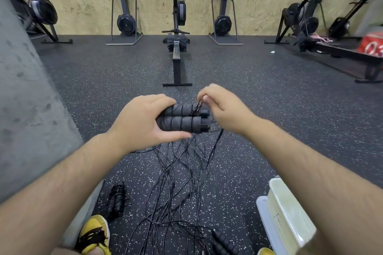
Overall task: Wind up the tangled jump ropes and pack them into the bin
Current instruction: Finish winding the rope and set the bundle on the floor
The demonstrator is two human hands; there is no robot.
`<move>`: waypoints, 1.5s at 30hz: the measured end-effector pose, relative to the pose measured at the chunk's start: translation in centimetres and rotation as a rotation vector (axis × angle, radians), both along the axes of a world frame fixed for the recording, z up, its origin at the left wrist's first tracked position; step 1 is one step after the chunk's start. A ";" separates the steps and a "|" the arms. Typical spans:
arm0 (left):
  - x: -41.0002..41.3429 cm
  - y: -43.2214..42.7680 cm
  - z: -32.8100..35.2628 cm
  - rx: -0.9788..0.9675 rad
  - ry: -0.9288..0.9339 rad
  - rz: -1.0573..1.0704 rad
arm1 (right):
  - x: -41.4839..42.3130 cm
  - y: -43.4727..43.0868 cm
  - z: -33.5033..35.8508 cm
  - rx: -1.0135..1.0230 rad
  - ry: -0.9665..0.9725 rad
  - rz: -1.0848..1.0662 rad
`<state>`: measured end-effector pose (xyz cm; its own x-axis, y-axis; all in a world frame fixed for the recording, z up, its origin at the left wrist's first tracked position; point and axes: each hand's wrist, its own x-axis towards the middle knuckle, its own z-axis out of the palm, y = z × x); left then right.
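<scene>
Left hand (143, 122): curled round two foam handles (182, 124) held side by side, thumb underneath, fingers over the top; a firm grip.
Right hand (221, 107): fingertips pinch a cord (195, 107) right at the cap end of the upper handle, the other fingers loosely bent.
Handles: long axis runs left to right across the person's front, roughly level; caps point toward the right hand, butt ends buried in the left palm.
Cord: crosses the upper handle near its cap, then drops away below the hands.
Tangle (178, 172): many thin black strands hang from the handles to the floor (248, 109) and cross one another all the way back toward the person's feet.
Risk, snag: pulling a wrap tight could drag a knot up out of that mess, since I can't tell which strand belongs to this pair.
Risk, slip: if the pinch lets go, the wrap near the cap will likely spring loose, and the two handles may splay apart.
Loose handle (222, 241): lies at the near end of the tangle, probably another rope caught in it.
Wound rope (117, 200): a bundle on the floor to the left, beside a yellow shoe (95, 232), not in the bin.
Bin (290, 213): pale, low to the right under the right forearm; no rope shows in the part I can see.
Rower (177, 47): straight ahead, well apart from the hands.
</scene>
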<state>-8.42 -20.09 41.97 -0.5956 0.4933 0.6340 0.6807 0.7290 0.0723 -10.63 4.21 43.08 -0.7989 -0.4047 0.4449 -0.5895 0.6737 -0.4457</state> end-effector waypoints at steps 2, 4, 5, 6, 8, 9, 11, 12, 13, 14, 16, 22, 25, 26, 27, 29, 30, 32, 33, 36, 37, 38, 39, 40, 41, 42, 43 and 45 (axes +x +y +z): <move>0.2 0.4 -0.1 -0.002 0.034 0.042 | 0.8 -1.4 -1.5 -0.095 -0.222 0.000; 0.0 0.6 -0.4 -0.021 0.078 0.117 | 1.5 -3.0 -2.9 -0.137 -0.358 -0.043; -0.2 0.5 -0.5 -0.025 0.096 0.153 | 1.9 -3.8 -3.4 -0.165 -0.429 -0.063; -0.4 0.4 -0.5 -0.027 0.114 0.186 | 2.3 -4.5 -3.5 -0.183 -0.480 -0.065; -0.9 0.1 -0.3 -0.040 0.152 0.254 | 2.9 -5.5 -3.4 -0.213 -0.544 -0.037; -1.1 -0.2 -0.2 -0.053 0.170 0.286 | 3.1 -5.9 -3.1 -0.235 -0.572 -0.024; -1.6 -0.8 -0.1 -0.083 0.192 0.326 | 3.5 -6.2 -2.7 -0.224 -0.583 -0.001; -1.8 -1.1 -0.2 -0.093 0.196 0.338 | 3.7 -6.1 -2.6 -0.172 -0.562 -0.001; -2.0 -1.3 -0.3 -0.101 0.198 0.349 | 3.8 -6.1 -2.4 -0.104 -0.533 -0.012; -2.1 -1.5 -0.3 -0.110 0.202 0.359 | 4.1 -5.9 -2.1 -0.035 -0.503 -0.026; -2.2 -1.6 -0.4 -0.139 0.218 0.373 | 4.7 -5.5 -1.6 0.068 -0.490 -0.040; -2.6 -1.9 -1.0 -0.238 0.223 0.362 | 6.3 -4.7 0.6 0.455 -0.325 0.002; -2.6 -1.8 -1.0 -0.258 0.224 0.336 | 6.4 -3.8 2.4 0.575 -0.065 -0.046; -2.5 -1.7 -1.0 -0.266 0.229 0.323 | 6.1 -3.3 3.0 0.611 0.018 -0.071; -2.4 -1.6 -1.0 -0.276 0.231 0.306 | 5.7 -2.8 3.4 0.638 0.089 -0.090; -1.9 -1.2 -1.3 -0.287 0.222 0.259 | 4.7 -1.8 3.9 0.630 0.174 -0.093; -1.7 -1.0 -1.4 -0.287 0.213 0.232 | 4.3 -1.3 4.1 0.599 0.188 -0.080; -1.1 -0.4 -1.4 -0.274 0.190 0.170 | 3.4 -0.4 4.2 0.530 0.175 -0.048; -0.8 -0.1 -1.3 -0.260 0.179 0.137 | 2.8 0.1 4.1 0.493 0.156 -0.039; 0.4 0.8 -0.9 -0.216 0.151 0.045 | 1.4 1.7 3.5 0.357 0.085 -0.028; 0.9 1.1 -0.7 -0.188 0.138 0.021 | 1.1 2.1 3.2 0.304 0.065 -0.025; 1.4 1.4 -0.6 -0.150 0.123 0.005 | 1.0 2.4 3.0 0.244 0.043 -0.022; 1.8 1.7 -0.4 -0.114 0.113 -0.003 | 0.9 2.5 2.7 0.186 0.017 -0.013; 2.1 2.0 -0.3 -0.088 0.108 -0.008 | 1.0 2.4 2.4 0.137 -0.013 -0.001; 2.4 2.2 -0.1 -0.070 0.103 -0.013 | 1.0 2.3 2.1 0.094 -0.044 0.012; 2.5 2.4 0.1 -0.055 0.094 -0.021 | 1.1 2.1 1.8 0.055 -0.069 0.025; 2.6 2.4 0.4 -0.046 0.085 -0.033 | 1.2 2.0 1.5 0.020 -0.091 0.036; 2.5 2.4 0.8 -0.047 0.083 -0.057 | 1.3 1.8 1.3 -0.049 -0.141 0.047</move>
<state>-5.88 -17.71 42.73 -0.5120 0.5553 0.6553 0.7233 0.6902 -0.0198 -9.37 6.00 44.35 -0.8353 -0.4238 0.3502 -0.5494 0.6220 -0.5578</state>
